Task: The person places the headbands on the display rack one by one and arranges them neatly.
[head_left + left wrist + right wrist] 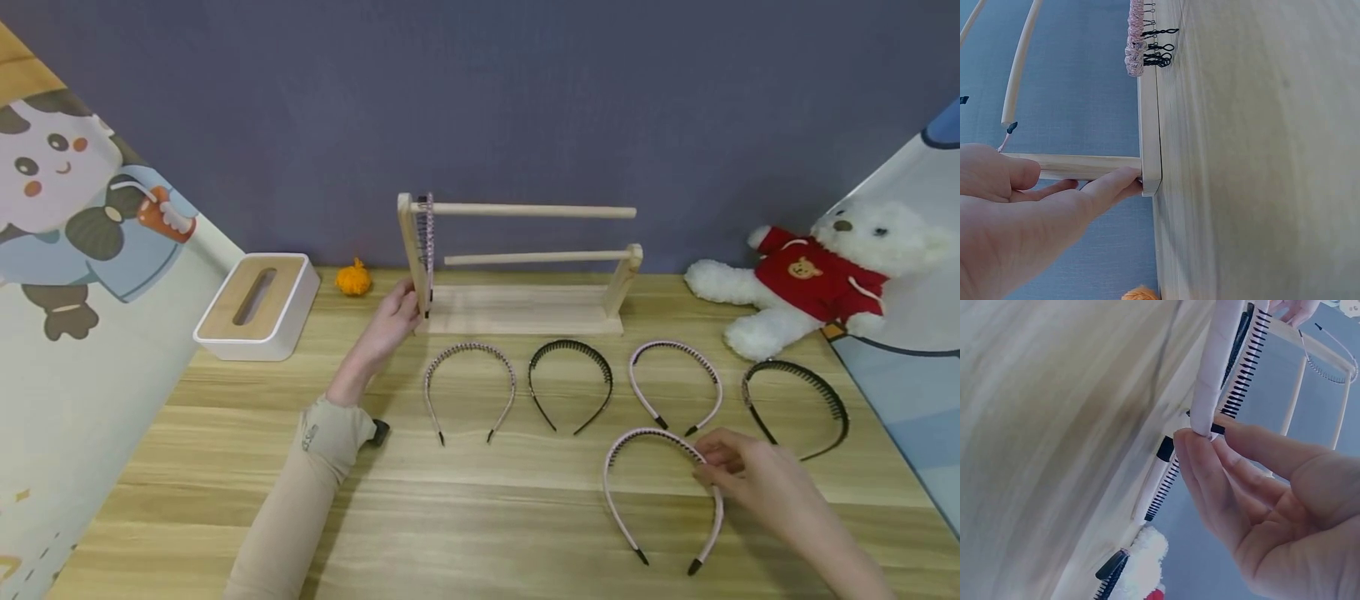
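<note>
My left hand [393,315] grips the left post [1085,165] of a wooden two-rod rack [525,310] near its base. A pinkish headband [430,237] with dark teeth hangs on the upper rod, close against that post. At the front right, my right hand [765,482] pinches one side of a pale pink headband [643,432] between thumb and fingers. Its two black-tipped ends point toward me. Behind it lie a pinkish headband [469,346], a black headband [570,343], another pink headband [677,344] and a dark toothed headband [806,371].
A white tissue box [281,329] with a wooden lid stands at the left. Between it and the rack sits a small orange ball-like thing [353,278]. At the back right a white teddy bear [798,267] in a red sweater leans by the wall, its foot near the dark headband.
</note>
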{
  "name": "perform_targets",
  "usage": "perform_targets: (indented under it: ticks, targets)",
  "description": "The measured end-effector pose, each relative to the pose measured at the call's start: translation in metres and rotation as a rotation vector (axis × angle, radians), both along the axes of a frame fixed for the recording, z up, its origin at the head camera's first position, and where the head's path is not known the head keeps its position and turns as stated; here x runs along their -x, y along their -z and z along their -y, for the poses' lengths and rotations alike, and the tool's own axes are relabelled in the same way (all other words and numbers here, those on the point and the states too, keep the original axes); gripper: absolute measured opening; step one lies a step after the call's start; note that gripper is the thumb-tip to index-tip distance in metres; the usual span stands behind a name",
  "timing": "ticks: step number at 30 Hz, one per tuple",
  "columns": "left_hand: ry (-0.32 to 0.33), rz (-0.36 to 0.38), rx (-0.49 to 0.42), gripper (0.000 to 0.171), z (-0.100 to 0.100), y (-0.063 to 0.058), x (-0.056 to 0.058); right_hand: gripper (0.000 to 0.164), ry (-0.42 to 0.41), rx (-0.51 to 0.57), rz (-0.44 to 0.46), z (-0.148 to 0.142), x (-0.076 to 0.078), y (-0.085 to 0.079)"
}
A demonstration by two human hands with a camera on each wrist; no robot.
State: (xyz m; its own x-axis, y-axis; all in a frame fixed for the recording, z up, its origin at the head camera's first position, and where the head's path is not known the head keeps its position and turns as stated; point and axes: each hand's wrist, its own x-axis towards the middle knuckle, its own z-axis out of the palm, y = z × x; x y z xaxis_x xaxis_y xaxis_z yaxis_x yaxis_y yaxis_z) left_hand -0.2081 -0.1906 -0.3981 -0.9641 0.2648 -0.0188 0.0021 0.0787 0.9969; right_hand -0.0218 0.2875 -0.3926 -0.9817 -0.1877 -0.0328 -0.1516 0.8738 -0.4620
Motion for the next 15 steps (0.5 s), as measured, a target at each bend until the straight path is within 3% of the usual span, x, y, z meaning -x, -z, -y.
perform_targets:
  ticks: [7,15]
  targets:
    - [-0.001,0.008,-0.01,0.052,-0.001,0.001,0.001,0.021,0.024,-0.007,-0.023,0.0,-0.001,-0.008]
    - [-0.007,0.005,-0.012,0.052,-0.001,0.002,0.001,0.034,-0.03,0.026,-0.326,-0.008,-0.002,-0.015]
